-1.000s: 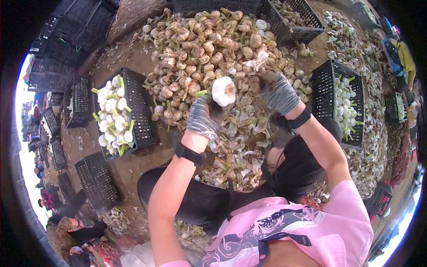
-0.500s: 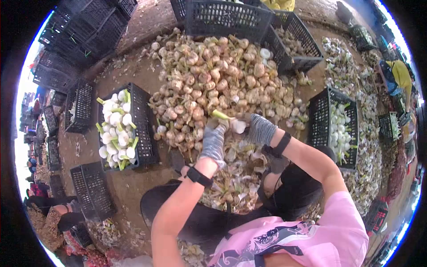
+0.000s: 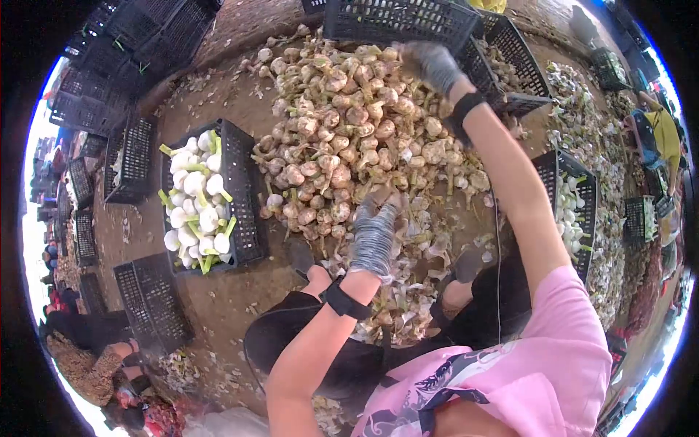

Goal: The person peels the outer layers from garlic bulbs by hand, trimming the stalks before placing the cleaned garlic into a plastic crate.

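My left hand (image 3: pixel 376 231), in a grey striped glove, is at the near edge of a heap of unpeeled garlic bulbs (image 3: pixel 342 124). Its brownish fingertips are curled together; whatever they may hold is hidden. Stretched out to the far right side of the heap is my gloved right hand (image 3: pixel 434 64), close to a black crate (image 3: pixel 400 22). Motion blurs its fingers, so I cannot see whether it holds anything. Loose papery skins (image 3: pixel 404 291) lie on the ground between my legs.
To the left, a black crate (image 3: pixel 247 197) is full of white garlic with green stems (image 3: pixel 196 204). Another crate with white garlic (image 3: pixel 575 211) stands by my right arm. An empty-looking crate (image 3: pixel 153 302) lies lower left, near another person (image 3: pixel 87 368). Stacked crates (image 3: pixel 138 44) rise upper left.
My right hand has swung from beside my left hand to the far right of the heap. The white, green-stemmed garlic bulb between my hands is out of sight. My left hand has shifted slightly right.
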`<action>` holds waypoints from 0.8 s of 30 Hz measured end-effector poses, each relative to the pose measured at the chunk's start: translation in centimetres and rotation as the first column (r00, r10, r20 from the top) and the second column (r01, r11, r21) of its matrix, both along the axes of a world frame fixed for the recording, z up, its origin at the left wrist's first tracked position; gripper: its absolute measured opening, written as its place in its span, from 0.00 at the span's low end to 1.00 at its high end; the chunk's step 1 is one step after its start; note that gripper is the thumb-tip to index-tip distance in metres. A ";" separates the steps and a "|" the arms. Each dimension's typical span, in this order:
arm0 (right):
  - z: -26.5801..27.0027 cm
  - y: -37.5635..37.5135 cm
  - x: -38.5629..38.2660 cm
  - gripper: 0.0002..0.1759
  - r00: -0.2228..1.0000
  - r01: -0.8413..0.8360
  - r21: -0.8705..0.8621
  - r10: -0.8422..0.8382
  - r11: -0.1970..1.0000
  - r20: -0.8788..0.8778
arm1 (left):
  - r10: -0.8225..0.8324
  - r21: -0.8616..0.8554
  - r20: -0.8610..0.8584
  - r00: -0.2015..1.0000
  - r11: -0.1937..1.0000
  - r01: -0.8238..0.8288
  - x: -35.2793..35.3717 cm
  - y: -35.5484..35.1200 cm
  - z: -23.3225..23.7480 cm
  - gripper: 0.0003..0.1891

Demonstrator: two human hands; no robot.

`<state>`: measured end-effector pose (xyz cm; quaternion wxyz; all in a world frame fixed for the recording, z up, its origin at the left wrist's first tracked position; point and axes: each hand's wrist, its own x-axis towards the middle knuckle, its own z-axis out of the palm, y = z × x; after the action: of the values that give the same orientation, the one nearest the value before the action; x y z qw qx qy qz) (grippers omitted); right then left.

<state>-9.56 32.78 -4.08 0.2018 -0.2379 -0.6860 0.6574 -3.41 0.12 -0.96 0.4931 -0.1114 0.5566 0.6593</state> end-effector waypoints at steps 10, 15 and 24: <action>-11.7 -6.2 -2.1 0.18 0.763 -0.382 0.863 -0.414 0.331 0.496 | -0.015 0.040 -0.024 1.000 0.999 0.016 0.2 0.0 -1.3 0.13; -10.5 -3.8 0.3 0.14 0.707 -0.303 0.778 -0.418 0.550 0.571 | -0.072 0.049 -0.009 0.997 0.996 0.072 -0.4 -0.5 -1.1 0.18; 2.3 -14.8 11.6 0.12 0.982 -0.144 -0.161 0.161 0.976 0.102 | 0.120 0.332 -0.587 0.801 0.938 0.103 -2.1 1.6 -0.6 0.35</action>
<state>2.06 18.01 -1.74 0.0923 -0.2365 -0.6602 0.7069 -5.49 1.75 -1.60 0.3008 0.1886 0.5577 0.7503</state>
